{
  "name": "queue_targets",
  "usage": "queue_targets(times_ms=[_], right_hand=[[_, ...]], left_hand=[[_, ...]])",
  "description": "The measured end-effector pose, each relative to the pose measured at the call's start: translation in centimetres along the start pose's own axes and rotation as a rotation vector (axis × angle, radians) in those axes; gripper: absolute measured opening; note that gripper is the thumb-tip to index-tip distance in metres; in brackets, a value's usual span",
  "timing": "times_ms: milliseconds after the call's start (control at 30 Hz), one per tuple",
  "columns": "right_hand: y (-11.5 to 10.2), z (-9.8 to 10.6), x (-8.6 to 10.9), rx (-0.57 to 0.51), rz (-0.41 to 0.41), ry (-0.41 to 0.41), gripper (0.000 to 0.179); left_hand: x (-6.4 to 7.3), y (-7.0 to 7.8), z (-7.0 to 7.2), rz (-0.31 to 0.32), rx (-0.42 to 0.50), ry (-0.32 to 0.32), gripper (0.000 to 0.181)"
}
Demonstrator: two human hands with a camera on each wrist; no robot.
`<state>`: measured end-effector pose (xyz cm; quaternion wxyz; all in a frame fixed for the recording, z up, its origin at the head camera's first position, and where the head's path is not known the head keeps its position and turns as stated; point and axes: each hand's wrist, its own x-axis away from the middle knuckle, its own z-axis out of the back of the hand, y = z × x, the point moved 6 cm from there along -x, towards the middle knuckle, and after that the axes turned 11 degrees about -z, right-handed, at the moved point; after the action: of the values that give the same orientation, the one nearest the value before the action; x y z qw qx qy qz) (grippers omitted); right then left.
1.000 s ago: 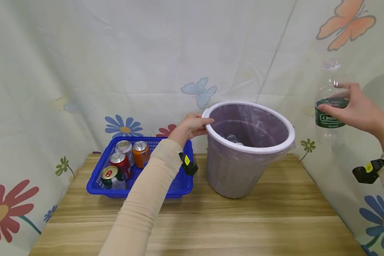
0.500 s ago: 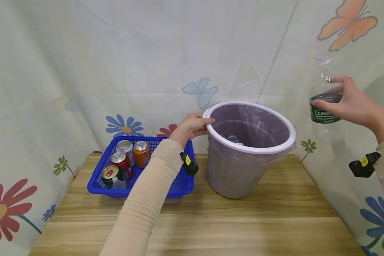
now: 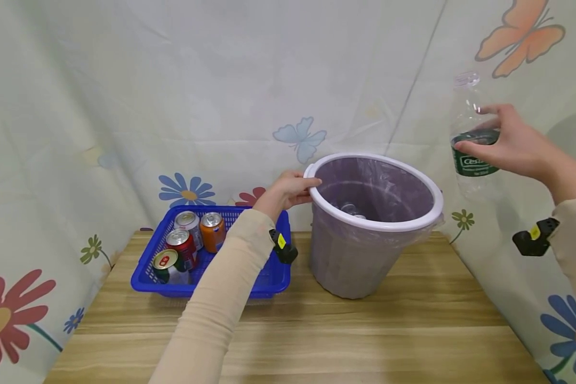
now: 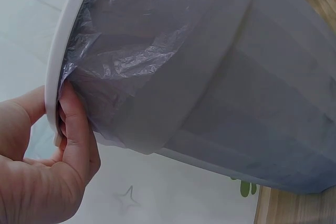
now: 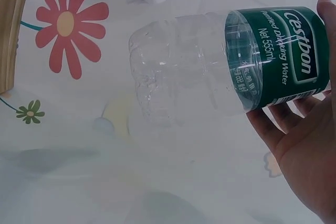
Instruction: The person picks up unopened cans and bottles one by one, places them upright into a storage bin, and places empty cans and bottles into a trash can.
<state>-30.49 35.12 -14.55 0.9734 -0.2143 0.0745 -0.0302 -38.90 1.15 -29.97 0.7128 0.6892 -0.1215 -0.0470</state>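
Note:
My left hand (image 3: 290, 189) grips the white rim of a grey-purple trash can (image 3: 350, 261), thumb over the edge and fingers beneath it. The can tilts to the right and has a clear plastic liner (image 4: 142, 66). Inside it, partly hidden, lie clear plastic bottles (image 3: 349, 208). Up at the right, in the air beside the can, my right hand (image 3: 518, 144) holds a clear water bottle (image 3: 475, 152) around its green label. The bottle is roughly upright and looks empty; in the right wrist view its base (image 5: 152, 72) points left.
Left of the can, a blue plastic basket (image 3: 139, 282) holds several drink cans, among them an orange can (image 3: 212, 232) and a red can (image 3: 181, 246). My left forearm crosses over the basket. A flowered curtain (image 3: 211, 80) hangs behind the wooden table (image 3: 288, 346).
My right hand has moved left and slightly up with the water bottle, closer to the trash can. The left hand and the can have stayed in place.

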Motion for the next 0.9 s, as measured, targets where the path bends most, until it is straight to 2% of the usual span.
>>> queue_targets(times_ms=[500,900], right_hand=[[-3.1,-0.6,-0.6,0.032,0.056,-0.014,0.087],[-5.4,-1.5,-1.1,0.063,0.075,-0.027,0.086]], left_hand=[[0.4,0.2,0.3,-0.019,0.015,0.011,0.032],[0.1,0.0,0.2,-0.012,0.013,0.007,0.034]])
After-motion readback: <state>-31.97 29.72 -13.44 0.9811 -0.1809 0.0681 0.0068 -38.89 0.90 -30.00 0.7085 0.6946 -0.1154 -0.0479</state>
